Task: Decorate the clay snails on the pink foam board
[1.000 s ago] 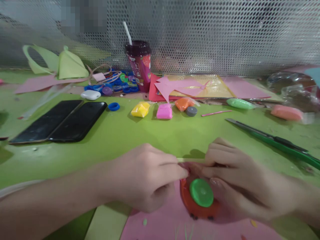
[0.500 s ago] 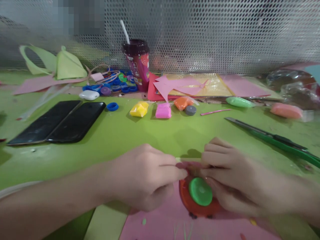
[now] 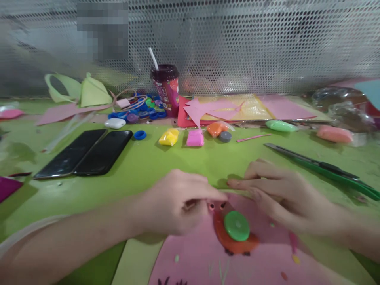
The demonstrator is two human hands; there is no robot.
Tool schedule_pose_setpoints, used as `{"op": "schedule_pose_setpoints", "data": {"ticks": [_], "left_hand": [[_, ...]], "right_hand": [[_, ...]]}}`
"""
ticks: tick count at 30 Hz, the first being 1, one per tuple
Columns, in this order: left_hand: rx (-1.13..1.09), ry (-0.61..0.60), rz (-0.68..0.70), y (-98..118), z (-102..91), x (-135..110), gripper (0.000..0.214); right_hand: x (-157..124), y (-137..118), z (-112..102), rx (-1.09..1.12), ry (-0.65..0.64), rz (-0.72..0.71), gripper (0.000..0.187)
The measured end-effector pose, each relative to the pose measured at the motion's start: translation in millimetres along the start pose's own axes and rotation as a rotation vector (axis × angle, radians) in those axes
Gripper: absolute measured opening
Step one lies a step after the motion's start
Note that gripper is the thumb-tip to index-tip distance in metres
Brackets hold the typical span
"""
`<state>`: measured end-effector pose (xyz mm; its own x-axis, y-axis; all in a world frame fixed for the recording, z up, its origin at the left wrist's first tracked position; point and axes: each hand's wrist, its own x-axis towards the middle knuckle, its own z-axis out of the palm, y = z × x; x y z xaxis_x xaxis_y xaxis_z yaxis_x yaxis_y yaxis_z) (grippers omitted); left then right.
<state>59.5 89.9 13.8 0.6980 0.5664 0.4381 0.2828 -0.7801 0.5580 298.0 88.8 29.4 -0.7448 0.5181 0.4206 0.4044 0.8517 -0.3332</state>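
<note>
Bright green table fills the foreground, lit evenly from above w/ soft shadows. Behind it, a silver perforated metal screen runs the full width as a back wall; dim grey space shows thru the holes, blurred.

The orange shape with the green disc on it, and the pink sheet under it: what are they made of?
Orange shape: probably modelling clay, soft and matte, uneven edges. Green disc: looks like a smooth plastic bottle cap. Pink sheet: seemingly craft foam or paper, flat and matte.
</note>
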Motion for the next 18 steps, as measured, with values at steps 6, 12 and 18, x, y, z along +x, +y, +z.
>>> {"op": "schedule_pose_setpoints", "data": {"ticks": [6,12,18], "left_hand": [[-0.488,0.048,-0.414,2,-0.4,5,0.039],[-0.554,-0.031,-0.415,8,3.2,1,0.04],[-0.749,0.01,-0.559,11,9.0,-1,0.016]], "right_hand": [[4,-6,8,-0.204,0.212,-0.012,0.015],[7,-27,4,-0.158,0.203,0.004,0.014],[4,-36,9,-0.104,0.228,0.064,0.019]]}}
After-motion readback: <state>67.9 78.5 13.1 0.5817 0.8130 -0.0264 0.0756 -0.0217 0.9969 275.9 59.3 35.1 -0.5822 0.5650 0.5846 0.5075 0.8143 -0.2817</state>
